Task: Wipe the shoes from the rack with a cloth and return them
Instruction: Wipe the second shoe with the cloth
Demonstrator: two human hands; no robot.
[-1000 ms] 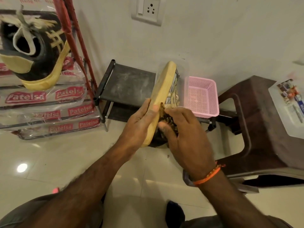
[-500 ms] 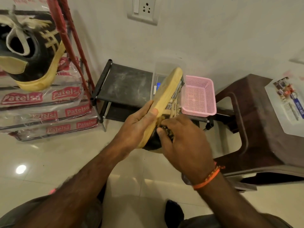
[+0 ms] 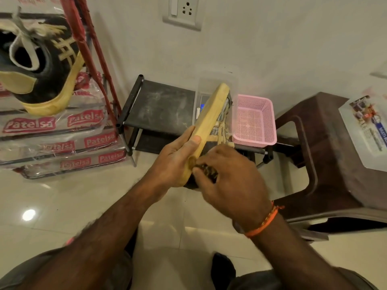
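Note:
My left hand [image 3: 174, 162] grips a black shoe with a tan sole [image 3: 209, 114], held on its side with the sole facing left and the toe pointing up and away. My right hand [image 3: 232, 181] presses a small dark patterned cloth [image 3: 206, 170] against the shoe's heel end, just right of the sole. Most of the cloth is hidden under my fingers. The matching black and tan shoe [image 3: 39, 65] with pale laces sits on the plastic-wrapped rack [image 3: 52, 141] at the upper left.
A low black rack shelf [image 3: 159, 105] stands against the wall, with a clear box [image 3: 202, 88] and a pink mesh basket [image 3: 254, 120] on it. A brown plastic stool [image 3: 326, 155] with a printed sheet stands at right. Red rods [image 3: 88, 51] lean at left.
The shoe has tilted slightly more to the right. My right hand with the cloth has slid down along the shoe toward the heel.

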